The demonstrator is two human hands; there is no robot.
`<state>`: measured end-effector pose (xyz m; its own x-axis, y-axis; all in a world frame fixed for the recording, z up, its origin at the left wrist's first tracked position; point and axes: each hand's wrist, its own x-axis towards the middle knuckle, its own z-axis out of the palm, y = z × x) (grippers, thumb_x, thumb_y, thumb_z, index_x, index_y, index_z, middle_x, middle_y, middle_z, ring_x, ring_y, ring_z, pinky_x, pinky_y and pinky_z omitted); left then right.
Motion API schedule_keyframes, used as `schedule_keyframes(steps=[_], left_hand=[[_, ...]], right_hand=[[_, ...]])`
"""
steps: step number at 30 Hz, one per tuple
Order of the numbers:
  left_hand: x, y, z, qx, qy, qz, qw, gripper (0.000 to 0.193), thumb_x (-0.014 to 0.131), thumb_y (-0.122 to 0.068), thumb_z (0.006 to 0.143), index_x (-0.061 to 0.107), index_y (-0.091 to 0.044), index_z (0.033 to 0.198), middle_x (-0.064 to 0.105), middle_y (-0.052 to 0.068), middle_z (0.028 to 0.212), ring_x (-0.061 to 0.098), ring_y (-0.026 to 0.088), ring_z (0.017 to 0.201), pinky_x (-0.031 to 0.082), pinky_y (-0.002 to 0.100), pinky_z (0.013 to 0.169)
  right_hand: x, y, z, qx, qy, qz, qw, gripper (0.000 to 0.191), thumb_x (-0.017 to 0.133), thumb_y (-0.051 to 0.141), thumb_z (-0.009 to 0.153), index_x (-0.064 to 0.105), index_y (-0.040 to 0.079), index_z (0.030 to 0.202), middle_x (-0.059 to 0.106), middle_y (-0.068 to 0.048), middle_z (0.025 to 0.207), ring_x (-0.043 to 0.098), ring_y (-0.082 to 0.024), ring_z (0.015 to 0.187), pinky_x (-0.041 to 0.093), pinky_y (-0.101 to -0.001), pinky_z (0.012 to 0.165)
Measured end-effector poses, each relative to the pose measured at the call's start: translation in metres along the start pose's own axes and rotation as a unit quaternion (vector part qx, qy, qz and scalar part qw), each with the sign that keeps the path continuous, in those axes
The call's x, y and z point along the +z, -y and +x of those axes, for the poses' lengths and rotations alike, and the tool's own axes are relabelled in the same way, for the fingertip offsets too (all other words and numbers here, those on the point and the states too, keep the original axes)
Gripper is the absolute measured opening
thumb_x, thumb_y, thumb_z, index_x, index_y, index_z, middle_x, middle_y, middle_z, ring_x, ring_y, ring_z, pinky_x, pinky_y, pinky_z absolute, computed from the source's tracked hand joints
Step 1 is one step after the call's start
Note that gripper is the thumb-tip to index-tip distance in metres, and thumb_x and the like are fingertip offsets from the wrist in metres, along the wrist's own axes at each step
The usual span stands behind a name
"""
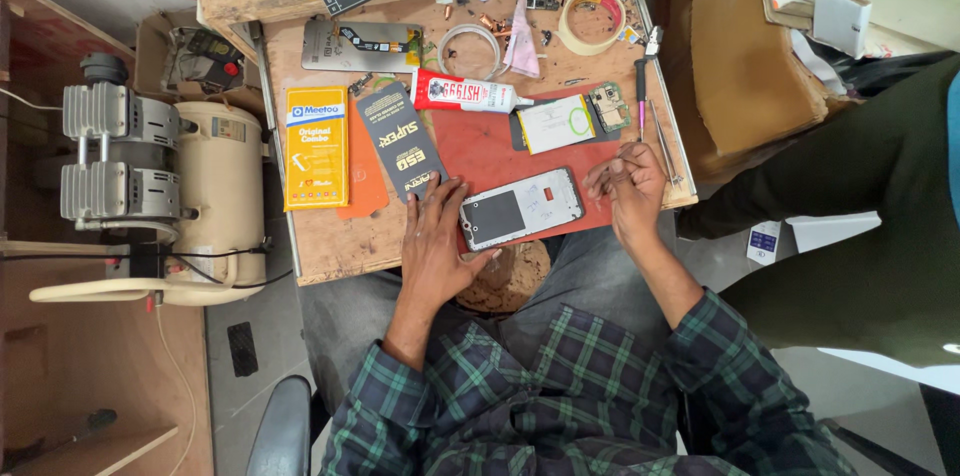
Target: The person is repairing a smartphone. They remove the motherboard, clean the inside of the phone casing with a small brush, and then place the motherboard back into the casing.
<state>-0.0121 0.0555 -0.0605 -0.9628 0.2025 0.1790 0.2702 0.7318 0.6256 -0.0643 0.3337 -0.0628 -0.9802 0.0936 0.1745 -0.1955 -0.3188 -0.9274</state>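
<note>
The left hand (pixel 437 236) lies flat and open, pinning the left end of the opened phone frame (pixel 522 208) on the red mat (pixel 480 151); the right hand (pixel 628 188) is curled, apparently pinching something too small to identify. Uneven pressure could slide the frame off the near table edge (pixel 330 261).

An opened phone frame (pixel 522 208), grey and white inside, lies flat and slightly tilted on the red mat (pixel 480 156) at the bench's front edge.
</note>
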Motion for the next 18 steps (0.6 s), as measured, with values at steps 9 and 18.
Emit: schedule_keyframes(steps=[9, 18], left_hand=[[-0.0009, -0.0017, 0.0003, -0.003, -0.004, -0.009, 1.0, 0.101, 0.094, -0.037, 0.059, 0.05, -0.009, 0.145, 0.047, 0.01, 0.15, 0.03, 0.034, 0.151, 0.017, 0.059, 0.124], [-0.0011, -0.001, -0.001, 0.001, -0.007, -0.007, 1.0, 0.103, 0.094, -0.038, 0.058, 0.049, -0.01, 0.146, 0.046, 0.009, 0.151, 0.03, 0.034, 0.152, 0.017, 0.06, 0.125]], right_hand=[[0.0007, -0.0016, 0.0021, 0.016, -0.012, -0.041, 0.999, 0.028, 0.065, 0.009, 0.101, 0.054, 0.002, 0.126, 0.069, -0.011, 0.085, 0.061, -0.012, 0.068, 0.049, -0.0234, 0.06], [-0.0053, -0.0016, -0.0002, 0.033, 0.014, -0.055, 0.998, 0.018, 0.065, 0.016, 0.106, 0.059, -0.001, 0.101, 0.064, -0.011, 0.073, 0.056, -0.013, 0.057, 0.043, -0.0238, 0.053]])
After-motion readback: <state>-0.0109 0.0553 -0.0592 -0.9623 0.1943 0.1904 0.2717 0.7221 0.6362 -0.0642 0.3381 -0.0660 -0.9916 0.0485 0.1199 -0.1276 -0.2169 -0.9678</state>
